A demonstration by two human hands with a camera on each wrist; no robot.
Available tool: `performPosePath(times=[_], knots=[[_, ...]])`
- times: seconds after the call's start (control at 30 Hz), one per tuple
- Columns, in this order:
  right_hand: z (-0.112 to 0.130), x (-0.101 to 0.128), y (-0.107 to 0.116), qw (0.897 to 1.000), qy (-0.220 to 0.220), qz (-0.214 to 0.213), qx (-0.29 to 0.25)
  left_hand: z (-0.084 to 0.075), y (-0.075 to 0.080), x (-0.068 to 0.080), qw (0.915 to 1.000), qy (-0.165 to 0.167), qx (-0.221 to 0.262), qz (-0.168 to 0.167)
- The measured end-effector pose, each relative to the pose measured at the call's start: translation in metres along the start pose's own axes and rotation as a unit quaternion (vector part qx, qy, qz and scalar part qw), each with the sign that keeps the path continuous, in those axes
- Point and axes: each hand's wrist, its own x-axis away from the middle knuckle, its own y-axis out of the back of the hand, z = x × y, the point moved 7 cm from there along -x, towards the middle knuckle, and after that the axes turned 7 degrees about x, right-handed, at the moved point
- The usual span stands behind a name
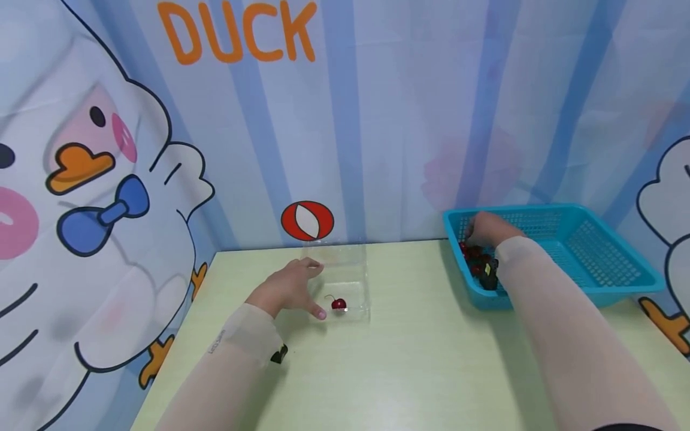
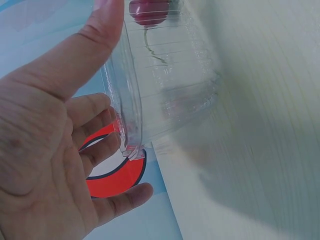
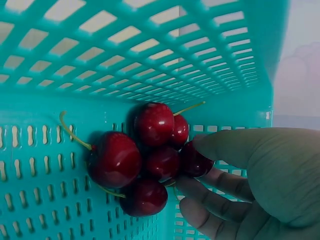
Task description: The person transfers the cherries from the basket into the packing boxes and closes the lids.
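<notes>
A clear plastic box (image 1: 353, 276) stands on the table with one red cherry (image 1: 339, 304) in it, its thin stem showing. My left hand (image 1: 291, 288) is at the box's left side, thumb and fingers spread; in the left wrist view the thumb and some fingertips rest against the clear wall. My right hand (image 1: 490, 228) reaches into the left end of a blue-green basket (image 1: 598, 257). There, in the right wrist view, its thumb and fingers pinch a dark red cherry (image 3: 194, 159) at the edge of a cluster of several cherries (image 3: 117, 159).
The pale table (image 1: 409, 359) meets a printed cloth backdrop (image 1: 399, 120) with a duck picture at the left. The basket's latticed walls (image 3: 100, 55) rise around the right hand. Dark wrist devices (image 1: 488, 274) sit under the sleeves.
</notes>
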Motion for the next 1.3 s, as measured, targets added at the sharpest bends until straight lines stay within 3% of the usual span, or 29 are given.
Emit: performPosePath(times=[0.37, 0.5, 0.7, 0.83, 1.13, 1.3], knots=[[0.000, -0.003, 0.009, 1.000, 0.017, 0.008, -0.009, 0.001, -0.001, -0.002, 1.0000, 0.002, -0.008, 0.001], [0.015, -0.003, 0.024, 0.999, 0.029, -0.016, -0.014, 0.001, 0.000, -0.003, 0.9999, 0.002, -0.011, 0.002], [0.056, 0.009, 0.049, 0.997, 0.029, -0.066, 0.032, 0.002, 0.000, -0.005, 0.9999, 0.001, -0.016, 0.002], [0.087, 0.013, 0.051, 0.995, 0.042, -0.074, 0.044, 0.003, 0.000, -0.005, 0.9999, 0.001, -0.016, 0.001], [0.158, 0.020, 0.027, 0.986, 0.125, -0.080, 0.077, 0.002, -0.002, -0.003, 1.0000, -0.003, 0.002, -0.001], [0.197, 0.027, 0.005, 0.980, 0.173, -0.064, 0.070, 0.001, -0.001, -0.003, 1.0000, -0.004, -0.002, -0.001]])
